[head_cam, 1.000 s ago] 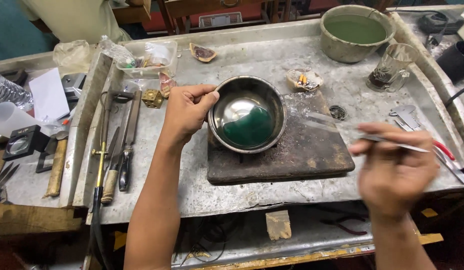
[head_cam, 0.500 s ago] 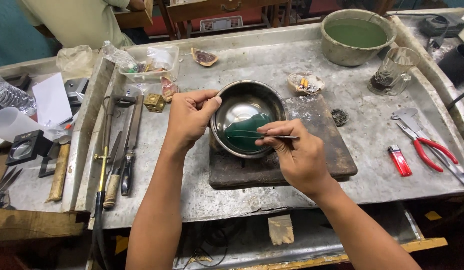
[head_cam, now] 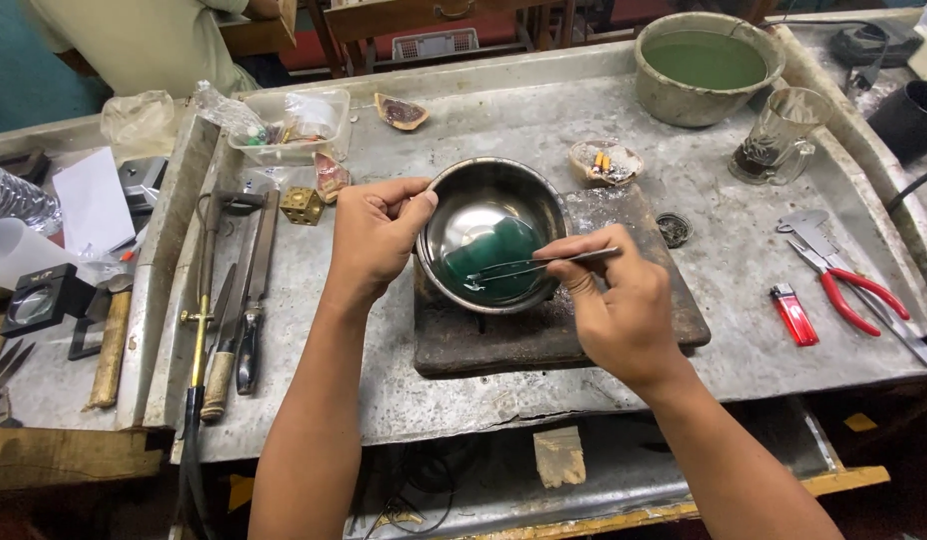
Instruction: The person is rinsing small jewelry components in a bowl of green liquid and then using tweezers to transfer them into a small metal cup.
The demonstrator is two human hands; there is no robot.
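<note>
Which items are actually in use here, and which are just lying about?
In use: left hand on the steel bowl of green liquid; right hand holding tweezers; dark block.

Lying about: red pliers, lighter, glass mug, green bucket.

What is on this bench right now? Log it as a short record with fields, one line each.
left hand: left hand grips the rim of the steel bowl
right hand: right hand holds tweezers, tips down inside the bowl
bowl contents: green liquid, pooled to one side
under bowl: dark block on the metal tray
right of block: red lighter, red-handled pliers
left of block: hand tools laid in a row
far right corner: large basin of green liquid, glass mug
</note>
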